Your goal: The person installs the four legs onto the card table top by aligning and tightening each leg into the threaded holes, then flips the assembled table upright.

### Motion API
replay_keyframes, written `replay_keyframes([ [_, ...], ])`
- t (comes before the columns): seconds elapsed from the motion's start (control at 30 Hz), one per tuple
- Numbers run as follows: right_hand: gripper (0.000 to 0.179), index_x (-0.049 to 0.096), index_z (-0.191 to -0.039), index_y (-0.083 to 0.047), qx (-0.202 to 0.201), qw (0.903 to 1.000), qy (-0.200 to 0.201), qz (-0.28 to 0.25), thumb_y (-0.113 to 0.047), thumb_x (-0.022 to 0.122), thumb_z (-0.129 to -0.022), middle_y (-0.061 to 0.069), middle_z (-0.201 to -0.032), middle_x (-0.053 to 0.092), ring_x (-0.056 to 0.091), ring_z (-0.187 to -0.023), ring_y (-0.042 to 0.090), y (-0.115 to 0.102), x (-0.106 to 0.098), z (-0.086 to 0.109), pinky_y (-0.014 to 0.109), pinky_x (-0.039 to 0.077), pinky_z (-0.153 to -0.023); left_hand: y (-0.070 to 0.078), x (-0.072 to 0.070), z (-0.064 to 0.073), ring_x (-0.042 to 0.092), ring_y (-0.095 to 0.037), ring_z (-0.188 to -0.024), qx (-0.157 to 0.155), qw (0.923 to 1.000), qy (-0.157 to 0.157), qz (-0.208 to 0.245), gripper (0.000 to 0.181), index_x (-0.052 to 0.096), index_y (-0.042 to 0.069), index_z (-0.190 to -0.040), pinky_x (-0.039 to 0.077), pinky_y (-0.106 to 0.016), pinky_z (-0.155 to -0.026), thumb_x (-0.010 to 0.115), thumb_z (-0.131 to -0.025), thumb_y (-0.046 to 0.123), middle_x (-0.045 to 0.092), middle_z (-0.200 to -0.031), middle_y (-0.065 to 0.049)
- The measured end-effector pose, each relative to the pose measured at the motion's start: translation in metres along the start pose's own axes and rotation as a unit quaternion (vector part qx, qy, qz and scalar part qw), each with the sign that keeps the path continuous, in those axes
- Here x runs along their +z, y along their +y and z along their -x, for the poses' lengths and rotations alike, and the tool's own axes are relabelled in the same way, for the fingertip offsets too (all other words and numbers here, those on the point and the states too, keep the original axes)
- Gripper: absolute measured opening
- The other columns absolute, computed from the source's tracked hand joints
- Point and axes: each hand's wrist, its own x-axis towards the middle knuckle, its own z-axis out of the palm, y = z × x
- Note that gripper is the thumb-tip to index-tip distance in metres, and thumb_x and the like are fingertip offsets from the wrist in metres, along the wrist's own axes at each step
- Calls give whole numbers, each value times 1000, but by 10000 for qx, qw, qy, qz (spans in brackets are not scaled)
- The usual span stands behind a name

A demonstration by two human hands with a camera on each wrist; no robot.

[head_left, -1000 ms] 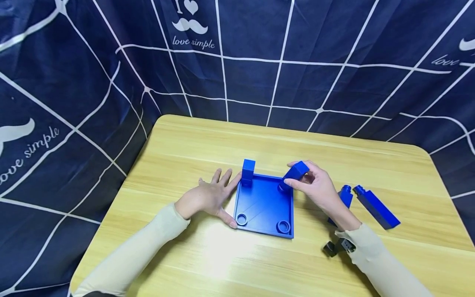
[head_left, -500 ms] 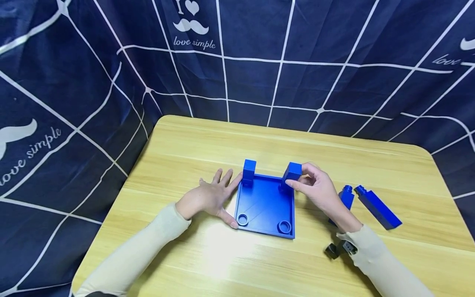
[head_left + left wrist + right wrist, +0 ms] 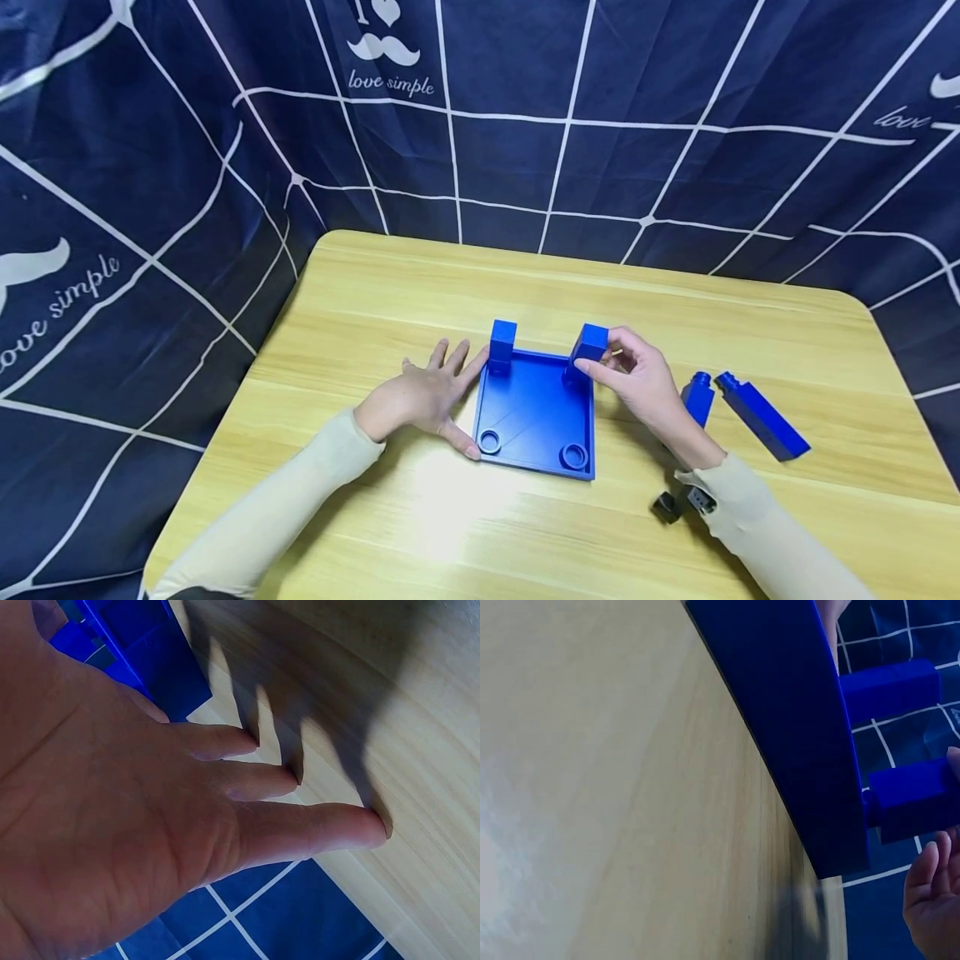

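A square blue tray-like panel (image 3: 532,417) with a raised rim lies on the table, round sockets (image 3: 574,456) at its two near corners. One blue square leg (image 3: 502,343) stands upright at the far left corner. My right hand (image 3: 639,377) pinches a second blue leg (image 3: 588,346) between thumb and fingers, over the far right corner. In the right wrist view this leg (image 3: 911,801) stands nearly square to the panel, its narrow threaded end at the socket. My left hand (image 3: 427,400) is spread, thumb and index finger touching the panel's left side.
Two loose blue legs lie right of the panel: one (image 3: 765,421) in full view, the other (image 3: 699,398) partly behind my right wrist. The wooden table (image 3: 390,292) meets a dark blue gridded cloth (image 3: 510,158) at the back and left. A small black device (image 3: 701,500) sits on the right wrist.
The leg in my right hand has gone from tilted to about upright over the far right corner. My left hand has stayed at the panel's left side.
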Motion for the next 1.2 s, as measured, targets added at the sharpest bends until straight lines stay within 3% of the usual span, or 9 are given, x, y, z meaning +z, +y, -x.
replay_keyframes([
  [0.13, 22, 67, -103, -7, -36, 10000, -10, 54, -15, 86, -97, 14, -101, 54, 55, -87, 24, 0, 0, -2, 27, 42, -67, -1, 0, 0, -5, -50, -163, 22, 10000, 38, -30, 158, -18, 25, -174, 29, -88, -108, 81, -68, 88, -9, -181, -19],
  [0.2, 21, 73, -112, -7, -21, 10000, -79, 45, -16, 86, -98, 14, -104, 52, 55, -94, 25, -1, 0, -3, 26, 43, -71, -1, 0, 0, -5, -50, -163, 26, 10000, 38, -20, 157, -18, 25, -174, 29, -88, -108, 81, -69, 88, -9, -181, -19],
  [0.33, 45, 72, -141, -9, 93, 9996, -251, -39, -21, 86, -99, 12, -107, 52, 55, -101, 25, -3, 0, -3, 25, 44, -73, -1, -1, 1, -6, -50, -163, 17, 10000, 10, 13, 158, -19, 25, -174, 28, -88, -109, 80, -69, 88, -10, -181, -19],
  [0.5, 42, 67, -128, -8, 343, 9988, -296, -171, -23, 89, -96, 8, -92, 61, 57, -81, 22, -3, 0, -2, 26, 44, -65, 0, -1, 1, -7, -49, -163, -19, 10000, -14, -27, 158, -20, 26, -173, 28, -87, -109, 79, -68, 89, -10, -181, -18],
  [0.67, 36, 58, -111, -9, 376, 9990, -167, -178, -20, 89, -96, 4, -78, 49, 47, -67, 19, 1, 1, -3, 27, 36, -56, 1, 1, 0, -6, -49, -163, -47, 10000, -13, -43, 158, -20, 26, -173, 28, -87, -110, 79, -68, 89, -10, -181, -18],
  [1.0, 36, 58, -112, -10, 492, 9986, -188, 62, -24, 88, -97, 8, -84, 57, 53, -76, 24, -1, -2, 0, 29, 40, -62, 1, 1, 0, -6, -50, -163, -31, 10000, 18, 22, 157, -19, 26, -174, 27, -89, -108, 79, -69, 89, -8, -181, -19],
  [1.2, 32, 63, -118, -11, 378, 9988, -228, 216, -22, 86, -98, 8, -99, 65, 59, -85, 26, -2, -2, 2, 30, 43, -68, 1, 2, 0, -6, -49, -163, -54, 10000, 8, 30, 157, -20, 26, -173, 27, -88, -109, 79, -69, 89, -9, -181, -19],
])
